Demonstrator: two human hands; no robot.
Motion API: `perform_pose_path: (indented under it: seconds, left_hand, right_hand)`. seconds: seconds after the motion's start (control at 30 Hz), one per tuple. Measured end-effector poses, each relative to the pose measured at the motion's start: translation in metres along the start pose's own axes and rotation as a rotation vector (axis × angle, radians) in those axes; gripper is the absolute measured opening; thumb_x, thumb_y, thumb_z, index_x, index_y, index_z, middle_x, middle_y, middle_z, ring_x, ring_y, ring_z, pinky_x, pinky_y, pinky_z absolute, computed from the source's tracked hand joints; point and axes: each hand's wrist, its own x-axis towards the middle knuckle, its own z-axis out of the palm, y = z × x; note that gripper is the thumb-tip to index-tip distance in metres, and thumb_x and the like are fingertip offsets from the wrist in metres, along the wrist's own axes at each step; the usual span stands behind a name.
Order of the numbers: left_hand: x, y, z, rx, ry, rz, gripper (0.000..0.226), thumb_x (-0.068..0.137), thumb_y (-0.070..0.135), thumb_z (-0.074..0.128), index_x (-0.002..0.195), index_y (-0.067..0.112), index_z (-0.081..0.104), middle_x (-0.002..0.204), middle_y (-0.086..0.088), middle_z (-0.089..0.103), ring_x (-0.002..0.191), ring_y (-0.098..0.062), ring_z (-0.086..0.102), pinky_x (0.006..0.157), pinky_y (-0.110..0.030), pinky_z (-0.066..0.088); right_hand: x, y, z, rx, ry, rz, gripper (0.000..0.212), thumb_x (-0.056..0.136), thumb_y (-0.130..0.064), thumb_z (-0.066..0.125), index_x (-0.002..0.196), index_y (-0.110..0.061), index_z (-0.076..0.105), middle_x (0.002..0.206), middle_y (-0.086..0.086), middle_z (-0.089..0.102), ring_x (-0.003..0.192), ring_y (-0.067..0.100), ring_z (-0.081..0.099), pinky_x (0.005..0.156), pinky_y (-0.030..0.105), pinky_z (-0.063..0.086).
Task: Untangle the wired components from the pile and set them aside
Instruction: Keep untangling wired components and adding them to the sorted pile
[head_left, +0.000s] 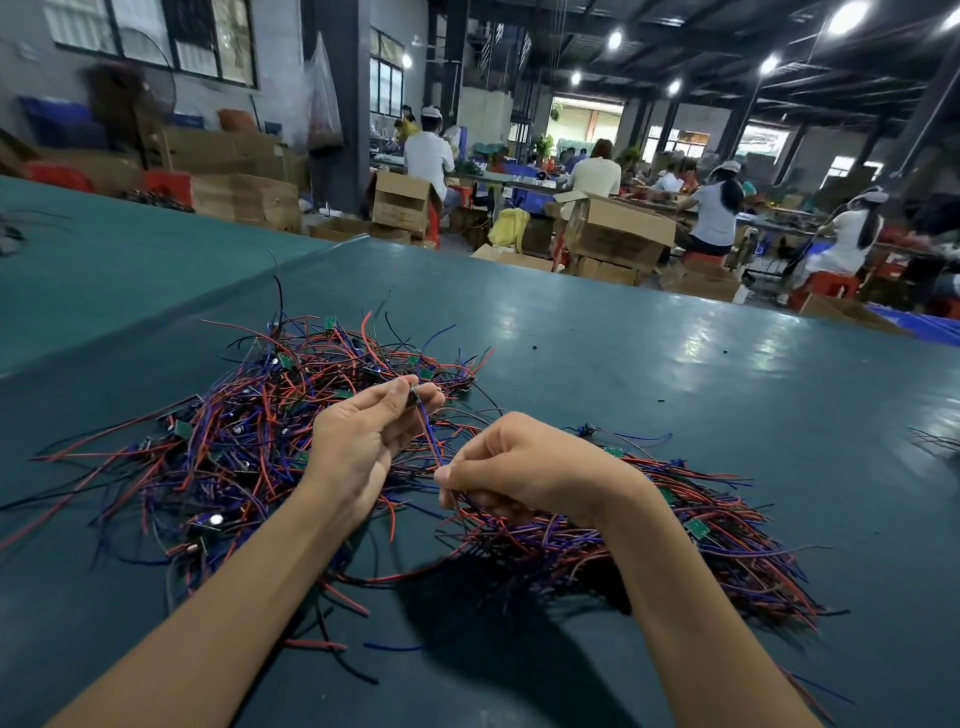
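Observation:
A tangled pile of red, blue and black wires with small green boards lies on the green table at centre left. My left hand pinches a small dark component at its fingertips above the pile. Its blue and red wires run down to my right hand, which pinches them lower down. Under and right of my right hand lies a straighter bundle of the same wired components.
A few loose wire pieces lie near the front edge between my forearms. More wires show at the far right edge. Beyond the table stand cardboard boxes and several seated people at other benches.

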Motion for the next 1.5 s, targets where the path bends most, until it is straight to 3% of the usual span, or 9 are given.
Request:
perform_pose_path:
  seconds: [0.27,0.5,0.73,0.9,1.0,1.1,1.17,1.37,1.5]
  left_hand:
    - [0.003,0.005,0.001,-0.249,-0.051,-0.079,0.019,0.085,0.023,0.066,0.098,0.01,0.067,0.093,-0.006,0.076,0.089,-0.019,0.076,0.079,-0.03,0.061]
    - [-0.014,0.005,0.01,-0.339,-0.369,-0.286,0.065,0.04,0.043,0.1,0.086,0.009,0.069,0.082,-0.002,0.064,0.072,-0.012,0.066,0.056,-0.024,0.054]
    - [-0.023,0.003,0.018,-0.165,-0.457,-0.206,0.084,0.034,0.051,0.099,0.088,0.015,0.046,0.077,0.0,0.057,0.066,-0.009,0.059,0.05,-0.02,0.047]
    - [-0.025,-0.003,0.018,-0.085,-0.484,-0.138,0.057,0.036,0.048,0.1,0.072,0.022,0.064,0.072,-0.001,0.06,0.066,-0.009,0.061,0.049,-0.022,0.048]
    - [-0.026,-0.004,0.018,-0.047,-0.488,-0.154,0.065,0.041,0.045,0.101,0.082,0.015,0.062,0.073,-0.002,0.063,0.067,-0.011,0.064,0.046,-0.021,0.046]
    - [-0.03,-0.002,0.018,-0.007,-0.509,-0.226,0.052,0.049,0.041,0.101,0.084,0.013,0.075,0.079,-0.007,0.071,0.071,-0.017,0.072,0.047,-0.022,0.049]
    - [-0.031,0.0,0.019,0.033,-0.538,-0.243,0.046,0.055,0.048,0.097,0.084,0.016,0.08,0.08,-0.006,0.073,0.071,-0.015,0.073,0.048,-0.021,0.049]
    - [-0.034,-0.001,0.021,0.029,-0.541,-0.308,0.048,0.059,0.054,0.093,0.087,0.018,0.08,0.079,-0.005,0.072,0.069,-0.014,0.072,0.044,-0.019,0.047]
    - [-0.035,-0.002,0.022,0.01,-0.519,-0.329,0.068,0.057,0.051,0.094,0.101,0.004,0.072,0.078,-0.009,0.073,0.069,-0.018,0.074,0.04,-0.018,0.044]
  right_hand:
    - [-0.025,-0.015,-0.011,-0.051,-0.341,0.054,0.027,0.099,-0.03,0.065,0.083,-0.012,0.077,0.049,-0.003,0.051,0.037,0.012,0.042,0.041,0.022,0.04]
    - [-0.046,-0.006,-0.045,0.086,-0.182,-0.018,0.038,0.094,-0.042,0.069,0.084,-0.007,0.079,0.051,0.006,0.05,0.039,0.018,0.042,0.039,0.021,0.037]
    - [-0.04,0.001,-0.048,0.16,-0.085,0.022,0.039,0.087,-0.043,0.071,0.093,-0.005,0.078,0.055,0.004,0.052,0.041,0.014,0.046,0.037,0.019,0.038]
    - [-0.024,0.001,-0.038,0.269,0.131,0.032,0.05,0.081,-0.043,0.074,0.11,-0.002,0.073,0.059,0.003,0.056,0.045,0.014,0.05,0.038,0.02,0.037]
    - [-0.013,0.004,-0.028,0.381,0.226,0.022,0.042,0.091,-0.038,0.071,0.109,0.001,0.072,0.06,0.002,0.054,0.045,0.013,0.049,0.039,0.02,0.037]
    - [-0.005,0.006,-0.022,0.404,0.239,0.004,0.031,0.091,-0.04,0.071,0.096,-0.01,0.078,0.061,0.001,0.054,0.046,0.013,0.049,0.041,0.02,0.036]
    - [-0.001,0.008,-0.021,0.45,0.236,0.003,0.036,0.088,-0.041,0.072,0.102,-0.009,0.077,0.06,-0.001,0.051,0.047,0.012,0.046,0.044,0.019,0.032]
    - [-0.005,0.015,-0.03,0.632,0.086,-0.083,0.031,0.085,-0.022,0.071,0.116,-0.016,0.076,0.06,-0.006,0.05,0.049,0.008,0.048,0.048,0.019,0.033]
    - [-0.007,0.016,-0.032,0.615,0.128,-0.098,0.027,0.083,-0.031,0.073,0.103,-0.014,0.079,0.06,-0.005,0.05,0.049,0.009,0.047,0.045,0.019,0.033]
